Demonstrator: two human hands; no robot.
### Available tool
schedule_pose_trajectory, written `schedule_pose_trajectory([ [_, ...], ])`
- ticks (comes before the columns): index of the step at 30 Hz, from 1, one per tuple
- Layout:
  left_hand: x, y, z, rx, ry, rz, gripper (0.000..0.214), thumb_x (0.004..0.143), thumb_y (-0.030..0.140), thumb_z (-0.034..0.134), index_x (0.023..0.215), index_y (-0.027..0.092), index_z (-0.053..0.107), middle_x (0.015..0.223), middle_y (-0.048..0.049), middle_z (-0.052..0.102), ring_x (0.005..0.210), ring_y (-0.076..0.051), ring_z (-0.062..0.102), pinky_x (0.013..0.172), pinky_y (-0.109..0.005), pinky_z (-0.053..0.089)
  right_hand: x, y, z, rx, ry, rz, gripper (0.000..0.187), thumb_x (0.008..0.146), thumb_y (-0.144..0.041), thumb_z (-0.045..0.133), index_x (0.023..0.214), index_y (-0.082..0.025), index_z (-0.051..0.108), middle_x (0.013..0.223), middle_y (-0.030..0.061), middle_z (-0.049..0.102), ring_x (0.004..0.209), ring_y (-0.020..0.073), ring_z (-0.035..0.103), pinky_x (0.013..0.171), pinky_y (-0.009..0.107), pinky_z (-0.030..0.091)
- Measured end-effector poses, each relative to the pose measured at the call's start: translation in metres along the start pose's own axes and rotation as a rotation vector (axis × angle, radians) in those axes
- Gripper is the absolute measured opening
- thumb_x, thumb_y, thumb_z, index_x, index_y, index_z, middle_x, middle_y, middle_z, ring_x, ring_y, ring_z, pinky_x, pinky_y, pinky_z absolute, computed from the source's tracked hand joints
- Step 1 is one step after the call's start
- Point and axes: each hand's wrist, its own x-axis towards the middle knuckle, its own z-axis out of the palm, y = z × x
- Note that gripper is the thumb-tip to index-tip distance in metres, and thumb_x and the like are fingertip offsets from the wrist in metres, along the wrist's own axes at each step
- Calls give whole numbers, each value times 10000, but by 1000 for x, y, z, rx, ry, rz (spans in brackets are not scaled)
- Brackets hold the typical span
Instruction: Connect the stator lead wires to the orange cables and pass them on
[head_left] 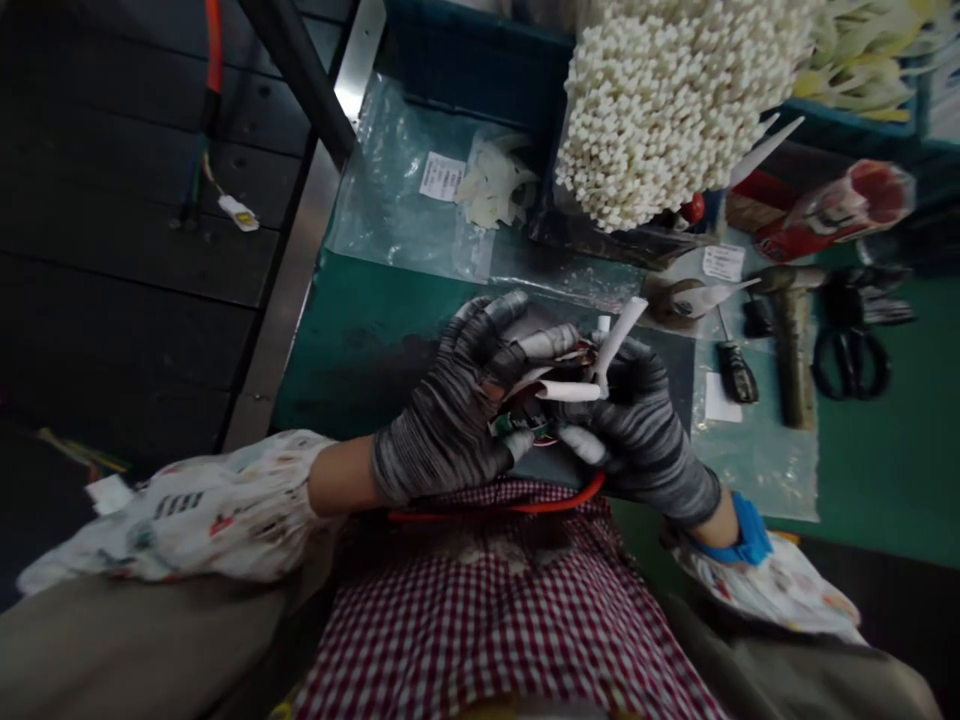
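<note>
Both my hands wear grey striped gloves and meet over the green mat (345, 330). My left hand (450, 410) is closed round a small bundle of red and green wires (525, 420). My right hand (637, 420) is closed on the same bundle and on a white cable tie (600, 370), whose tail sticks up and to the right. An orange-red wire (510, 507) loops below my hands over a red checked apron (487, 600).
A big bunch of white cable ties (660, 100) stands at the back. Clear plastic bags (405, 200) lie on the mat. At the right lie a screwdriver (735, 365), a hammer (791, 340) and black scissors (851, 350). A cable with a white connector (238, 212) hangs at the left.
</note>
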Motion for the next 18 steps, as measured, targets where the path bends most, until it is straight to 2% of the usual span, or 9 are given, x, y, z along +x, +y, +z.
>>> schedule_pose_trajectory([
  [3, 5, -1, -4, 8, -66, 19, 780, 975, 314, 704, 1699, 285, 415, 1774, -135, 431, 1663, -428, 412, 1372, -717, 387, 2, 0, 4, 4, -43, -62, 402, 1012, -311, 804, 1402, -404, 773, 1852, -29, 294, 1608, 421, 492, 1237, 638, 576],
  [5, 7, 0, -6, 17, -86, 44, 755, 981, 302, 693, 1687, 234, 433, 1764, -165, 441, 1665, -437, 406, 1377, -728, 368, 1, -4, 11, -31, -26, -73, 487, 1043, -319, 761, 1518, -403, 698, 1884, -23, 242, 1611, 426, 494, 1252, 642, 566],
  [8, 9, 5, -5, 24, -92, 59, 663, 1012, 304, 669, 1638, 171, 496, 1726, -198, 490, 1662, -439, 415, 1400, -731, 313, -8, -16, 24, -90, 15, 38, 610, 1076, -330, 711, 1659, -413, 556, 1904, 9, 207, 1608, 430, 505, 1248, 642, 572],
  [10, 10, 8, -4, 17, -77, 44, 617, 1026, 298, 663, 1617, 188, 523, 1709, -187, 513, 1656, -430, 427, 1407, -726, 302, -12, -24, 28, -103, 27, 153, 655, 1083, -346, 697, 1701, -419, 495, 1881, 42, 272, 1602, 436, 513, 1241, 659, 573],
  [12, 13, 8, -5, -25, -67, 20, 617, 1018, 262, 681, 1612, 211, 521, 1680, -160, 547, 1652, -404, 435, 1412, -699, 322, -10, -29, 25, -89, 41, 223, 604, 1078, -340, 700, 1658, -422, 553, 1840, 49, 352, 1583, 428, 534, 1232, 655, 582],
  [14, 17, 0, -9, -104, -66, -4, 651, 994, 217, 720, 1610, 226, 511, 1650, -143, 568, 1636, -374, 459, 1407, -651, 373, 1, -28, 18, -51, 14, 214, 483, 1061, -315, 723, 1531, -418, 684, 1809, 24, 401, 1579, 409, 537, 1258, 634, 564],
  [18, 29, -34, -20, -252, -142, -24, 798, 955, 256, 817, 1664, 268, 450, 1661, -159, 559, 1568, -364, 560, 1348, -596, 492, 39, -10, 6, 92, -146, 115, 306, 1045, -302, 739, 1333, -374, 812, 1719, 16, 520, 1524, 354, 581, 1319, 595, 500],
])
